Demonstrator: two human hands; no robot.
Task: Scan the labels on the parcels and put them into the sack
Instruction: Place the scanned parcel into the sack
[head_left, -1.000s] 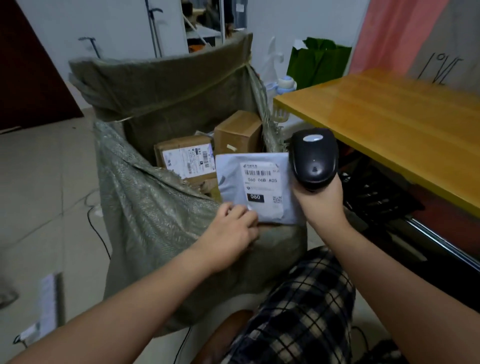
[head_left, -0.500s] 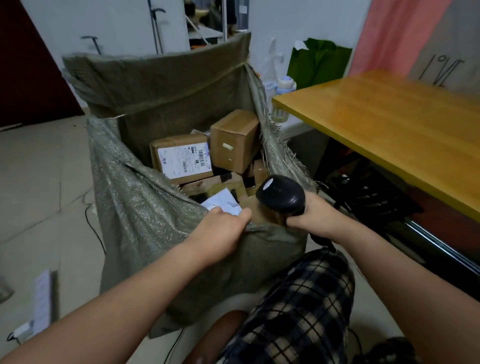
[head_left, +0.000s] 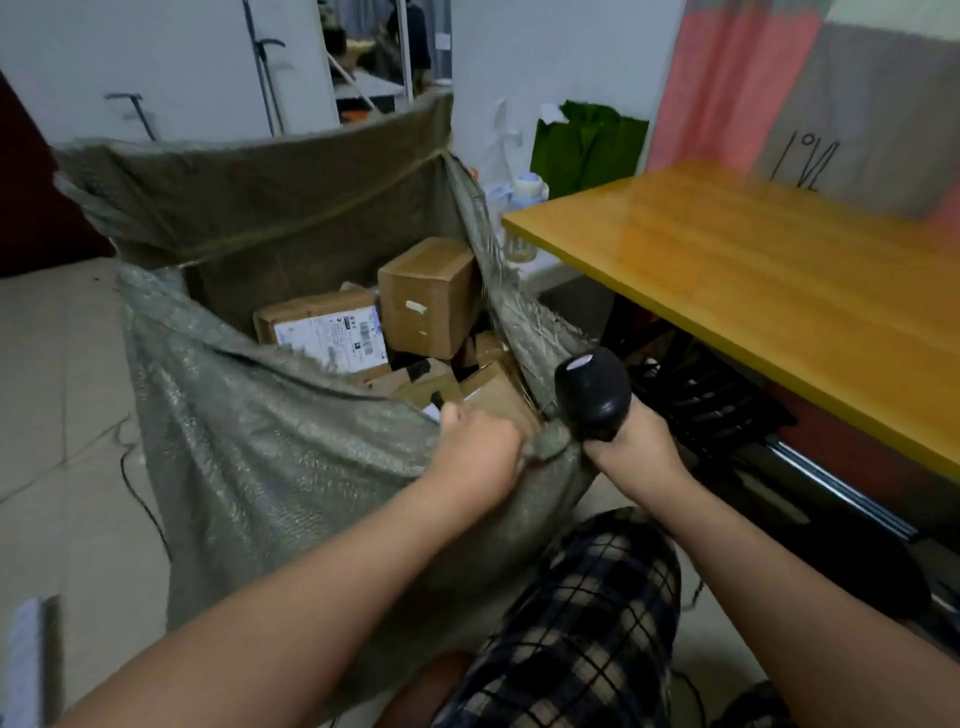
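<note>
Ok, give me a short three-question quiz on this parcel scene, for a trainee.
1. True or false: the right hand grips the black handheld barcode scanner.
2. The left hand is: A raised overhead; B at the near rim of the grey-green woven sack; C behind the person's back.
3. Fill in: the brown cardboard box with the white label lies ___ the sack.
Key: 1 true; 2 B; 3 inside.
</note>
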